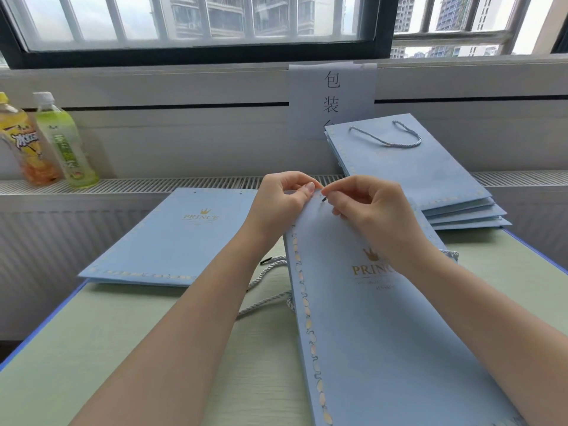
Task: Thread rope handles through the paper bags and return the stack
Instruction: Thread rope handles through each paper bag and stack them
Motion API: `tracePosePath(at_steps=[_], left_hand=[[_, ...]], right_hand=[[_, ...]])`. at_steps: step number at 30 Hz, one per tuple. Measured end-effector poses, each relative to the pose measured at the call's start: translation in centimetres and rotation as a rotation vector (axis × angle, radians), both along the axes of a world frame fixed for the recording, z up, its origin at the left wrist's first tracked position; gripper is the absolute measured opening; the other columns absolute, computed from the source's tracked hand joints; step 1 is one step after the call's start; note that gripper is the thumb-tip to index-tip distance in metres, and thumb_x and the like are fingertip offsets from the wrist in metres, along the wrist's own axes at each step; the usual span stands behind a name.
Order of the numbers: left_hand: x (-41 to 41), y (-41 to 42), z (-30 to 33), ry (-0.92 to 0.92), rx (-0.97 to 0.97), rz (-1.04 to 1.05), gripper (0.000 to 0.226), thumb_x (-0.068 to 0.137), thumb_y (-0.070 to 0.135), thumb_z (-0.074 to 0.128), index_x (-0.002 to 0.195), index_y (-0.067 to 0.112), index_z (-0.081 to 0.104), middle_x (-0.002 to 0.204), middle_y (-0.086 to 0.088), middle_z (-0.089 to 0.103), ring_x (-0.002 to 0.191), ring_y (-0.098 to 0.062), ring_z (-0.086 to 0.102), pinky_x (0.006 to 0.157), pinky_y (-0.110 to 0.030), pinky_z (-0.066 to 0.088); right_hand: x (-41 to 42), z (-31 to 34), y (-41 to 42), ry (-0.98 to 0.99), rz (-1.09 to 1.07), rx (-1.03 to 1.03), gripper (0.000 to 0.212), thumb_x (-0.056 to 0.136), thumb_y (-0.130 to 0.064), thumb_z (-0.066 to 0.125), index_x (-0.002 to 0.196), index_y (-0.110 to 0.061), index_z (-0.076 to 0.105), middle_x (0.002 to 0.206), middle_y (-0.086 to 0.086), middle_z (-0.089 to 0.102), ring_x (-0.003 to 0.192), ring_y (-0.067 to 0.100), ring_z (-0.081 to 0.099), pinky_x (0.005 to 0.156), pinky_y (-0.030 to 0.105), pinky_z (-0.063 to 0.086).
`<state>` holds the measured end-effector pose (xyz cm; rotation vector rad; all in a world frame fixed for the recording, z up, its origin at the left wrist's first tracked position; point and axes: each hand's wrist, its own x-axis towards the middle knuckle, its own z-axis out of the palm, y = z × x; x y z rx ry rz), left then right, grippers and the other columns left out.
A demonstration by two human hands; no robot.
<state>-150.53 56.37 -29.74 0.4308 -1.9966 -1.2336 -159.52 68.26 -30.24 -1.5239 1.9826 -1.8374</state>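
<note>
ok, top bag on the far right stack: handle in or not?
In. The top bag on the stack has a rope handle looped across its upper face, both ends meeting the paper near the top edge. Its other side is hidden.

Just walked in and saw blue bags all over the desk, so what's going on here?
A person is fitting rope handles to flat blue paper bags. The left hand holds up the top edge of the bag in front while the right hand pinches a dark rope tip at that edge. Loose ropes lie on the table under the forearm. A stack with a handle showing on top leans at the back right; bags without handles lie at the left.
</note>
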Motion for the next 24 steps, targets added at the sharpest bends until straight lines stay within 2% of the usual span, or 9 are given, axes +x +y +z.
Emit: tracePosePath(at_steps=[6, 9, 15, 21, 24], left_hand=[[-0.05, -0.04, -0.13, -0.004, -0.045, 0.011, 0.019, 0.092, 0.006, 0.055, 0.081, 0.009, 0.07, 0.068, 0.002, 0.062, 0.056, 0.0, 0.053, 0.057, -0.012, 0.043], [-0.07, -0.06, -0.09, 0.003, -0.058, 0.013, 0.019, 0.092, 0.005, 0.055, 0.081, 0.008, 0.07, 0.067, 0.004, 0.062, 0.058, 0.0, 0.053, 0.059, -0.013, 0.043], [-0.05, -0.16, -0.34, -0.011, -0.086, 0.009, 0.02, 0.091, 0.005, 0.054, 0.08, 0.01, 0.07, 0.07, 0.004, 0.064, 0.065, -0.005, 0.056, 0.064, -0.015, 0.045], [-0.05, -0.24, -0.24, -0.007, -0.089, 0.012, 0.019, 0.092, 0.005, 0.055, 0.082, 0.009, 0.071, 0.07, 0.003, 0.064, 0.062, -0.003, 0.056, 0.064, -0.018, 0.046], [0.0, -0.08, -0.27, -0.005, -0.079, 0.004, 0.019, 0.092, 0.005, 0.055, 0.081, 0.009, 0.07, 0.07, 0.002, 0.065, 0.064, -0.006, 0.057, 0.065, -0.021, 0.046]], right_hand=[[0.13, 0.19, 0.0, -0.112, 0.022, 0.006, 0.012, 0.087, -0.005, 0.062, 0.085, -0.012, 0.071, 0.054, -0.017, 0.062, 0.05, -0.003, 0.053, 0.054, 0.009, 0.042], [0.12, 0.18, 0.06, -0.119, 0.031, 0.006, 0.012, 0.087, -0.004, 0.062, 0.084, -0.012, 0.071, 0.054, -0.015, 0.062, 0.051, -0.003, 0.054, 0.054, 0.009, 0.043], [0.47, -0.07, -0.09, 0.026, -0.013, 0.036, 0.022, 0.086, -0.006, 0.063, 0.078, -0.025, 0.068, 0.066, -0.009, 0.066, 0.06, 0.001, 0.06, 0.063, 0.012, 0.048], [0.24, -0.05, -0.03, 0.01, -0.014, 0.036, 0.022, 0.086, -0.006, 0.063, 0.077, -0.025, 0.068, 0.068, -0.007, 0.066, 0.06, 0.001, 0.059, 0.063, 0.013, 0.048], [0.11, -0.5, -0.24, 0.089, -0.054, 0.104, 0.018, 0.086, -0.01, 0.063, 0.079, -0.026, 0.068, 0.066, -0.008, 0.061, 0.06, 0.001, 0.053, 0.061, 0.014, 0.043]])
